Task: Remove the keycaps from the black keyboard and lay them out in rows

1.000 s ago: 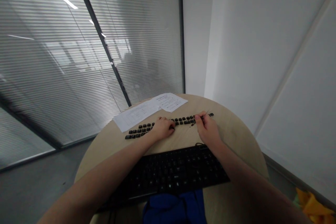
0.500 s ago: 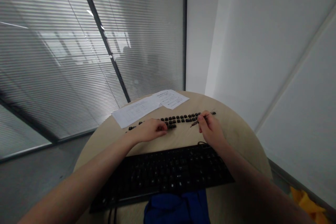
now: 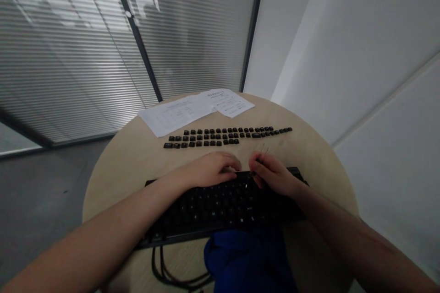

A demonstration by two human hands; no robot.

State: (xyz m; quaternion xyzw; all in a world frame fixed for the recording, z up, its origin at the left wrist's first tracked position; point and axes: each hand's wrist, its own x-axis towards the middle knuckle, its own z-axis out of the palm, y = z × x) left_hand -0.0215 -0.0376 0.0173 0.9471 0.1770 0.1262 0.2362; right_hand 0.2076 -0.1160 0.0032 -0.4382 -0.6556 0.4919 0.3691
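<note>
The black keyboard (image 3: pixel 206 210) lies across the table in front of me. My left hand (image 3: pixel 216 168) rests over its back edge, fingers curved and thumb apart, with nothing visible in it. Just right of it, my right hand (image 3: pixel 270 174) is closed around a slim dark tool, apparently a keycap puller (image 3: pixel 252 175), whose lower end points down at the keys. Thin wires stick up above that fist; most of the tool is hidden. Beyond both hands, loose black keycaps (image 3: pixel 213 137) lie in three rows on the wood.
Printed paper sheets (image 3: pixel 182 112) lie at the back of the round table (image 3: pixel 120 165). Blue cloth (image 3: pixel 247 256) bunches at the front edge, beside dark cables (image 3: pixel 163 272). Blinds behind glass (image 3: pixel 192 55) and a white wall (image 3: pixel 360 55) stand beyond.
Both hands have drawn back from the loose keycaps to the keyboard, the right one still gripping the tool. The camera view has tilted down.
</note>
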